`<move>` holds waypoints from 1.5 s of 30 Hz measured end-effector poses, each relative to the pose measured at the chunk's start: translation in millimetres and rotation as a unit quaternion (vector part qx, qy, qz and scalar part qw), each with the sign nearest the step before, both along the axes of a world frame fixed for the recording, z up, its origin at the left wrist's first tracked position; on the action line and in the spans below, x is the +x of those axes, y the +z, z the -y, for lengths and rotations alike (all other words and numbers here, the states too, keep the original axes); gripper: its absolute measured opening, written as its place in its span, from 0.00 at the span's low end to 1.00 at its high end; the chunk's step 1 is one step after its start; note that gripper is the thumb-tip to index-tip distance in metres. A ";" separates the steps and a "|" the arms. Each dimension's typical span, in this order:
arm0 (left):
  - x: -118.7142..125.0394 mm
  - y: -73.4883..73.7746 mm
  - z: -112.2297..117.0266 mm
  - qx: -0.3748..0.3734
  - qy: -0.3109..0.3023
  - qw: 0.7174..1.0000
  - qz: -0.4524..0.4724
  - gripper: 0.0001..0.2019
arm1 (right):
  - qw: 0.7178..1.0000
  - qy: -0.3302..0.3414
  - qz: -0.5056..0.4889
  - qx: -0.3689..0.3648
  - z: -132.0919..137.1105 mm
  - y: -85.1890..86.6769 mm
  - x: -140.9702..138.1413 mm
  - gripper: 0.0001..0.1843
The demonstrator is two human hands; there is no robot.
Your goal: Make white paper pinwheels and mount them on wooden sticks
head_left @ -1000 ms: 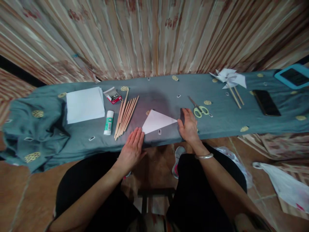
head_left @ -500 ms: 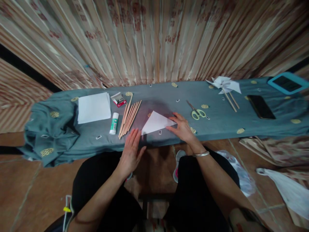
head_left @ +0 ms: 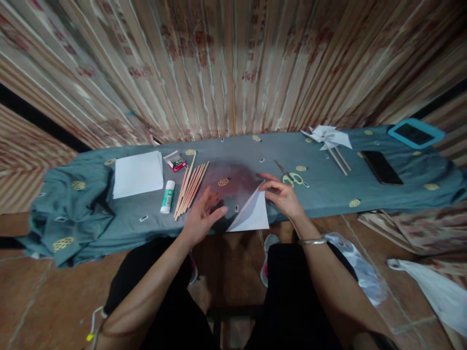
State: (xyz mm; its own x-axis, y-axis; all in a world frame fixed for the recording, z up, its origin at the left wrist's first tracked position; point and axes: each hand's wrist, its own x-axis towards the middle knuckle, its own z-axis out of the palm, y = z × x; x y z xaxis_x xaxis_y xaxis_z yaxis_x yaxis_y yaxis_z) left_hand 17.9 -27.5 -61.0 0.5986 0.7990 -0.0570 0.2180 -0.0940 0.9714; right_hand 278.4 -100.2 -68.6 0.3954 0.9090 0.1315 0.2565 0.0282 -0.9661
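Observation:
My right hand [head_left: 282, 195] pinches one corner of a white sheet of paper [head_left: 253, 214] folded into a triangle. The paper tilts up from the near edge of the cloth-covered bench, its lower side pointing toward my knees. To its left, my left hand [head_left: 202, 216] is off the paper, thumb stretched out and fingers apart, slightly blurred. Just beyond that hand lies a bundle of thin wooden sticks [head_left: 191, 189]. Scissors with pale green handles [head_left: 292, 179] rest close behind my right hand.
Left of the sticks are a glue stick [head_left: 168, 197], a small red box [head_left: 175, 161] and a stack of white paper [head_left: 138, 174]. Paper pinwheels [head_left: 326, 136], a black phone [head_left: 381, 166] and a blue-framed tablet [head_left: 416, 133] lie to the right. A curtain [head_left: 229, 68] hangs behind.
The folded triangle was flat on the cloth under both hands. It is now lifted and turned, drawn nearer by my right hand, while my left hand has let go of it.

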 end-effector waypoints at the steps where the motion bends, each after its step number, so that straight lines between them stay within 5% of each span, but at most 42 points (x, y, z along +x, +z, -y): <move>1: 7.0 3.1 -1.1 -0.032 -0.029 0.999 0.012 0.46 | 1.000 -0.009 -0.018 0.003 -1.1 0.5 1.7 0.05; 6: 39.3 18.2 0.2 -0.058 -0.084 0.995 0.010 0.49 | 0.994 -0.069 -0.074 0.029 -9.3 3.4 10.0 0.07; 10: 55.4 16.7 -4.3 -0.098 -0.063 0.993 -0.004 0.24 | 0.995 -0.072 -0.063 0.039 -15.0 3.4 15.6 0.08; 15: 65.0 4.2 -13.4 -0.223 0.018 0.974 0.026 0.19 | 0.992 -0.111 0.061 0.029 -11.6 0.6 37.0 0.15; 19: 71.9 7.4 -23.9 -0.238 0.122 0.955 0.127 0.17 | 0.916 -0.216 0.331 -0.066 -1.0 -1.3 56.6 0.22; 23: 75.2 17.3 -40.3 -0.228 0.186 0.935 0.196 0.17 | 0.827 -0.189 0.481 -0.219 -0.2 -4.0 57.3 0.19; 30: 66.6 21.3 -60.3 -0.228 0.165 0.927 0.247 0.17 | 0.798 -0.202 0.494 -0.280 -4.1 0.5 50.5 0.16; 34: 61.8 20.6 -66.8 -0.221 0.184 0.923 0.256 0.19 | 0.810 -0.191 0.445 -0.331 0.3 7.3 54.1 0.19; 37: 59.9 22.4 -72.0 -0.215 0.192 0.915 0.281 0.19 | 0.890 -0.194 0.293 -0.290 -2.7 9.8 44.5 0.21; 40: 57.6 22.4 -78.7 -0.189 0.204 0.914 0.297 0.15 | 0.971 -0.141 -0.032 -0.192 -9.6 9.5 17.1 0.25; 45: 52.8 15.7 -92.5 -0.148 0.221 0.914 0.305 0.15 | 0.928 -0.007 -0.349 -0.130 -13.4 8.9 -42.0 0.24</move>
